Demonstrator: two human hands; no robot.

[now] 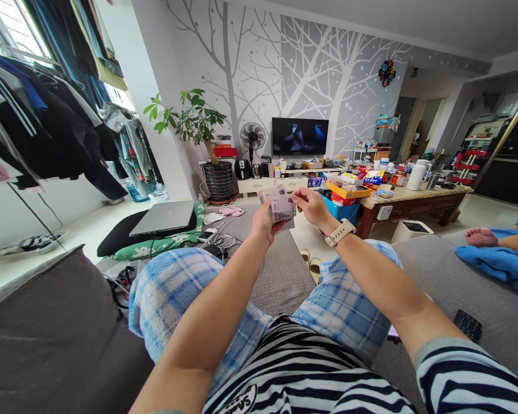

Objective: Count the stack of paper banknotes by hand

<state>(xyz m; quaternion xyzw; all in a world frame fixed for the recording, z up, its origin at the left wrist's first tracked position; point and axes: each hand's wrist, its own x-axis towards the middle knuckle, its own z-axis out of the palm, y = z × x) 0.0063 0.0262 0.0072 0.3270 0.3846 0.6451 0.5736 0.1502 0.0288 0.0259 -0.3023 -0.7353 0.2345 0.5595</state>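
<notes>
Several banknotes are held up in front of me, fanned slightly, with a pale purple note marked 5 on top. My left hand is closed round their left side. My right hand pinches the top note's right edge between thumb and fingers; a watch with a pale strap sits on that wrist. The notes are above the grey sofa seat, between my knees in blue checked trousers.
On the left, a closed laptop lies on cushions beside cables. A cluttered low table stands ahead right, near a bin. Slippers lie below. At the right are another person's foot and a remote.
</notes>
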